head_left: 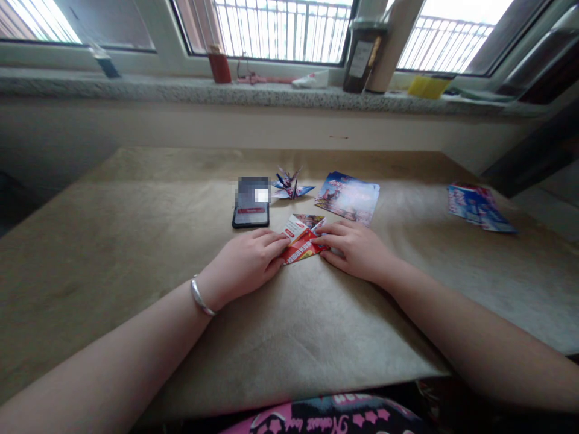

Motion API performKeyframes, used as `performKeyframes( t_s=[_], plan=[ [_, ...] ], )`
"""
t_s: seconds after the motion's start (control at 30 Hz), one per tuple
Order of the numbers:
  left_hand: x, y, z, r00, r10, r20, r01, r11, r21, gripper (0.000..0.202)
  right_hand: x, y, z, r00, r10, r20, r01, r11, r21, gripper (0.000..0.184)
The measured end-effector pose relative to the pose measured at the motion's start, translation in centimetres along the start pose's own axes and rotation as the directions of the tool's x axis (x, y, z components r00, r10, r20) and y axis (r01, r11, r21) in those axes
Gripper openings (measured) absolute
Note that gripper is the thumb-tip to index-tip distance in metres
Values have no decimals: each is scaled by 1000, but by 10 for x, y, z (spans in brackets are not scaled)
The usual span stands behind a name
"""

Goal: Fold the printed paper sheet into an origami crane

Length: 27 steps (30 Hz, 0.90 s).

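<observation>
Before us spread a tan table [298, 325], windows [284, 33] and a speckled sill [158, 90] beyond it. At the table's middle, our left hand [248, 259] and right hand [359, 248], loosely curved, touched the folded paper [299, 246]; whether they gripped it, we couldn't tell.

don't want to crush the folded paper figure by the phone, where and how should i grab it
Probably a light pinch on the middle of the folded paper figure, where its folds gather, with the right hand coming from above. Its thin points splay outward and could bend, and the phone sits close on its left.
</observation>
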State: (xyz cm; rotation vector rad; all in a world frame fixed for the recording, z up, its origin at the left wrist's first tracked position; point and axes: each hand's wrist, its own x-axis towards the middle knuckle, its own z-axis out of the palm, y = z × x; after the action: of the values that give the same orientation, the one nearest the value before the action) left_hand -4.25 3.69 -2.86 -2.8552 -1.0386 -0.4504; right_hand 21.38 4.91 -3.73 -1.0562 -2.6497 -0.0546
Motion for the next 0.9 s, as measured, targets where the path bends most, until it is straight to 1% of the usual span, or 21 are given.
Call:
performKeyframes(
  t_s=[0.1,0.33,0.47,0.53,0.63,0.77,0.9],
  plan=[
    [0,0,-1,999,-36,41,35,999,3,32,-2,1,-1,1000,10,9,-10,1000,-12,29],
    [0,3,-6,996,-21,92,29,995,-91,28,1,-4,-3,996,85,26,-84,996,-40,35],
    [0,7,-7,994,43,103,-28,990,-141,33,4,-8,-3,993,110,29,-109,993,-42,42],
    [0,9,-7,990,78,114,-60,986,-153,37,5,-9,-2,994,107,28,-107,994,-31,44],
    [0,9,-5,987,93,131,-72,985,-155,36,6,-9,1,994,106,31,-106,994,-14,48],
    [0,5,-1,988,108,110,-88,982,-168,35,6,-4,6,993,108,37,-110,993,46,52],
    [-1,1,1,986,123,112,-103,981,-167,39,5,0,10,993,115,26,-117,987,109,50]
  ],
)
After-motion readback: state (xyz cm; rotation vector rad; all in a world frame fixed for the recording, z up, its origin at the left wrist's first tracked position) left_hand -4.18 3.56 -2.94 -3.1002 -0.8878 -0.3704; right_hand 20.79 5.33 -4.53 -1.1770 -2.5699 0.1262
